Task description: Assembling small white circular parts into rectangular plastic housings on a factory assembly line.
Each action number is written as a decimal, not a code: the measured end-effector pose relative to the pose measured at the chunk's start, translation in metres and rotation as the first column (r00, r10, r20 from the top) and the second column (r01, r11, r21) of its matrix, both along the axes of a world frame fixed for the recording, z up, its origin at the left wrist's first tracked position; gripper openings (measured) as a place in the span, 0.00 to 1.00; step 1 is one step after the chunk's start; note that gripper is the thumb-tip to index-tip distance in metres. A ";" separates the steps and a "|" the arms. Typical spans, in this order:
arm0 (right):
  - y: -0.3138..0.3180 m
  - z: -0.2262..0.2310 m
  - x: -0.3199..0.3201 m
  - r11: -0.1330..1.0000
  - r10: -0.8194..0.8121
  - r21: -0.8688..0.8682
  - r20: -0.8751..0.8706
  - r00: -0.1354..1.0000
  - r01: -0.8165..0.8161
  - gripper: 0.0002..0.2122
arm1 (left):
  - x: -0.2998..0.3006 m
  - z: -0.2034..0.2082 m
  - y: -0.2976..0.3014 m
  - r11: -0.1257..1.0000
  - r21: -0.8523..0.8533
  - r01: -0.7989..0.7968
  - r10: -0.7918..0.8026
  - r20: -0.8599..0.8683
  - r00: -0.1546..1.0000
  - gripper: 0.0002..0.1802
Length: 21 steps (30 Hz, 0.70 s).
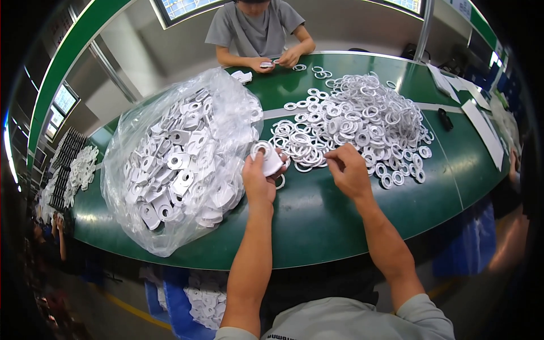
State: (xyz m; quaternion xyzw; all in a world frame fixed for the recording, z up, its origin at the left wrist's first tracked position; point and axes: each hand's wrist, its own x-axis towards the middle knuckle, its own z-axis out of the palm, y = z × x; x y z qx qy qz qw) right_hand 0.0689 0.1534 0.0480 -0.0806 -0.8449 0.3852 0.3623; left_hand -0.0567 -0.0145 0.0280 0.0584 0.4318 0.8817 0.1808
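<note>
My left hand (258,182) is closed around a white plastic plate with a round collar (273,163), its thumb resting on the collar. My right hand (351,174) hovers by the near edge of a heap of white plastic rings (371,110). Its thumb and index finger are drawn together, and whether anything sits between them is too small to make out. Left of my hands lies a clear plastic bag (161,243), opened out and full of similar white plates with round holes (175,161). Several loose rings lie beneath and beside my left hand.
Across the green table (317,229), a person in a grey shirt (249,31) handles white parts. White sheets (484,133) and a small black object (445,119) lie to the right. Below the table edge stands a blue bin (180,306) with white parts.
</note>
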 end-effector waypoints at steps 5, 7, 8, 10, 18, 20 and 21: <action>-0.023 -0.018 -0.030 0.912 0.321 0.174 0.257 0.912 -0.370 0.06 | -0.009 -0.003 -0.005 0.993 0.055 -0.103 0.103 0.010 0.995 0.16; -0.050 -0.025 -0.038 0.899 0.314 0.187 0.357 0.880 -0.397 0.08 | -0.011 -0.003 -0.010 0.992 0.063 -0.107 0.107 0.005 0.994 0.16; -0.058 -0.029 -0.042 0.895 0.300 0.205 0.383 0.874 -0.397 0.08 | -0.012 -0.003 -0.009 0.992 0.079 -0.098 0.098 0.000 0.995 0.17; -0.067 -0.039 -0.054 0.893 0.256 0.246 0.413 0.874 -0.378 0.07 | -0.012 -0.003 -0.009 0.992 0.077 -0.104 0.104 -0.001 0.995 0.18; -0.018 -0.008 -0.044 0.634 0.449 -0.764 0.239 0.861 -0.118 0.08 | -0.012 0.000 -0.014 0.991 0.011 -0.135 0.135 0.030 0.990 0.16; -0.010 -0.022 -0.045 0.416 0.364 -0.895 0.003 0.931 -0.160 0.09 | -0.013 -0.004 -0.011 0.997 -0.047 -0.068 0.067 -0.012 0.998 0.16; -0.005 -0.027 -0.043 0.370 0.296 -0.920 -0.014 0.955 -0.128 0.09 | -0.012 -0.006 -0.009 0.998 -0.054 -0.018 0.018 -0.012 1.000 0.15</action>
